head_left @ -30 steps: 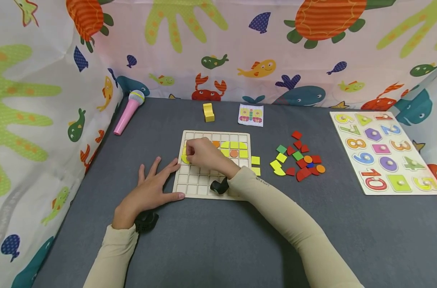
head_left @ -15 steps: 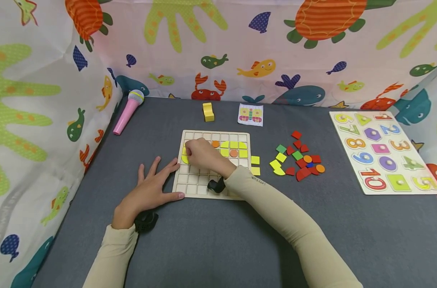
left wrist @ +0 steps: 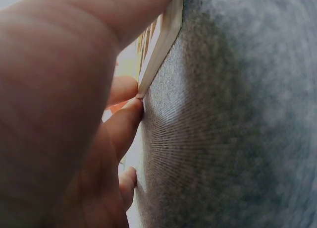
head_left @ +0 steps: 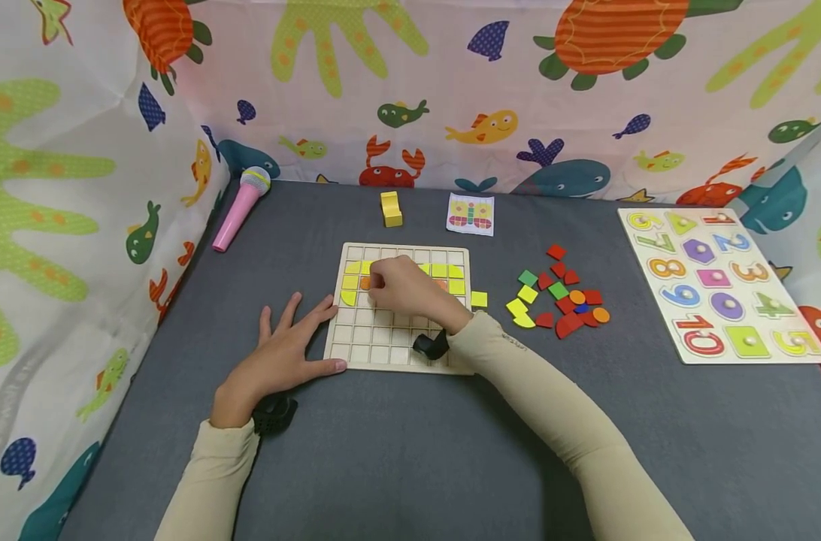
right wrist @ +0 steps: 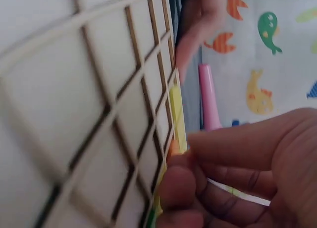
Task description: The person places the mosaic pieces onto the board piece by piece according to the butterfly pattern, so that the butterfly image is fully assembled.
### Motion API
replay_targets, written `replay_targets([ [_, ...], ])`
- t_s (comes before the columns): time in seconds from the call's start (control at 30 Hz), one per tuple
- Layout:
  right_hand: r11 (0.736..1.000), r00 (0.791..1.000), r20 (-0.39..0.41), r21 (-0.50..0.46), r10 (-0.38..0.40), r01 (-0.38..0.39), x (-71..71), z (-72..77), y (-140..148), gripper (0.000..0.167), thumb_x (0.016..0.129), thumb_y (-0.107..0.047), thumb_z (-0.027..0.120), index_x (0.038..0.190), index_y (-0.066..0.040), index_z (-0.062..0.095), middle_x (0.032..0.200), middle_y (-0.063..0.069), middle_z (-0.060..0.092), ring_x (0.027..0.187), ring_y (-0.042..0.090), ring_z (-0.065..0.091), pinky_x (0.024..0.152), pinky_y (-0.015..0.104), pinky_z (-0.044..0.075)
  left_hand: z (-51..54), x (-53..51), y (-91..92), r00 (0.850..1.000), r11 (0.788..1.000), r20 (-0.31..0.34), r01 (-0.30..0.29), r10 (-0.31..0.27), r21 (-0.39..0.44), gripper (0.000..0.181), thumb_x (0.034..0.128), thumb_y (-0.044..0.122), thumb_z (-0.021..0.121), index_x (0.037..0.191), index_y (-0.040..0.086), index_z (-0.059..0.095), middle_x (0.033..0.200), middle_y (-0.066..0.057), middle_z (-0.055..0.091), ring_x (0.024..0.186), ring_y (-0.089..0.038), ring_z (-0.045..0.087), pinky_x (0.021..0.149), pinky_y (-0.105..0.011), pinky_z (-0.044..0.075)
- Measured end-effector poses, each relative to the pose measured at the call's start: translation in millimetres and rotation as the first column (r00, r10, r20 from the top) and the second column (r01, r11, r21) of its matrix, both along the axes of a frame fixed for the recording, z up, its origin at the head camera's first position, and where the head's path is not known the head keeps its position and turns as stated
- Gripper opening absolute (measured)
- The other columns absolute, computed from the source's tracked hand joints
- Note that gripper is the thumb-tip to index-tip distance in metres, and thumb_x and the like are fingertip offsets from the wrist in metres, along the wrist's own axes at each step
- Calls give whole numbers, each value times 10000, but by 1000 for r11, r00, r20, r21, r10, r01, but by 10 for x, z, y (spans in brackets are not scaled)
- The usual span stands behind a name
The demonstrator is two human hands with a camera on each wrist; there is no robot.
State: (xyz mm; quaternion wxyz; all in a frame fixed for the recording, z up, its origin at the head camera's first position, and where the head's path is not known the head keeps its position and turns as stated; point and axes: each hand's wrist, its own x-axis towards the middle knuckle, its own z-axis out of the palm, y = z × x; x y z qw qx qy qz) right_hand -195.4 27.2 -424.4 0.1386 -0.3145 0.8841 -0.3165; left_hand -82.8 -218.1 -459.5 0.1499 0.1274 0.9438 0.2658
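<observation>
On the grey tabletop lies a wooden grid board [head_left: 390, 334] with yellow tiles [head_left: 349, 282] set in two groups. An orange round tile [head_left: 365, 282] shows beside the right hand [head_left: 410, 287], which is over the board's upper middle. In the right wrist view its fingers [right wrist: 181, 181] are curled and the thumb meets the index finger; whatever may be between them is hidden. The left hand [head_left: 278, 357] is spread, with fingers and thumb touching the board's left edge and lower-left corner. A yellow square tile [head_left: 479, 299] lies just right of the board.
Loose red, green, yellow, orange and blue tiles [head_left: 566, 300] lie to the right. Farther right is a number puzzle board [head_left: 722, 285]. At the back are a butterfly picture card [head_left: 471, 215], a yellow block [head_left: 392, 209] and a pink toy microphone [head_left: 241, 209].
The right hand has moved slightly right across the board, uncovering yellow tiles and an orange round tile on the left. The left hand has stayed in place.
</observation>
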Motion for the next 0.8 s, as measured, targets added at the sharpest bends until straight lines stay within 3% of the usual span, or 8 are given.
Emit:
replay_targets([
  [0.23, 989, 998, 48, -139, -35, 41, -44, 52, 509, 41, 995, -87, 743, 975, -54, 755, 844, 31, 676, 794, 206, 588, 735, 338, 471, -9, -18, 2, 1000, 1000, 6, -1, 1, -5, 999, 897, 605, 813, 1680, 159, 382, 1773, -66, 230, 1622, -445, -67, 1163, -738, -190],
  [0.37, 971, 991, 100, -212, -94, 113, -49, 85, 862, 113, 1007, -96, 741, 1083, -15, 767, 953, 57, 716, 863, 243, 624, 772, 370, 517, -2, -10, 2, 1000, 1000, 12, 1, -1, 2, 999, 898, 606, 808, 1678, 149, 382, 1772, -80, 231, 1618, -458, -66, 1159, -741, -196],
  [0.57, 957, 971, 139, -189, -194, 218, -39, 112, 1307, 200, 1004, -108, 753, 1174, -2, 763, 1060, 89, 731, 938, 283, 626, 816, 386, 544, 13, -3, 0, 1000, 1000, 13, 0, 0, 1, 1004, 899, 608, 806, 1681, 148, 374, 1772, -92, 224, 1615, -471, -61, 1158, -739, -202],
  [0.8, 950, 949, 187, -136, -252, 280, 44, 49, 1666, 255, 1014, -144, 755, 1241, -27, 756, 1149, 99, 740, 1029, 280, 669, 915, 441, 569, 5, 0, 1, 1000, 1000, 5, 5, -5, 13, 999, 901, 599, 809, 1679, 146, 378, 1769, -95, 236, 1614, -476, -48, 1158, -745, -192],
])
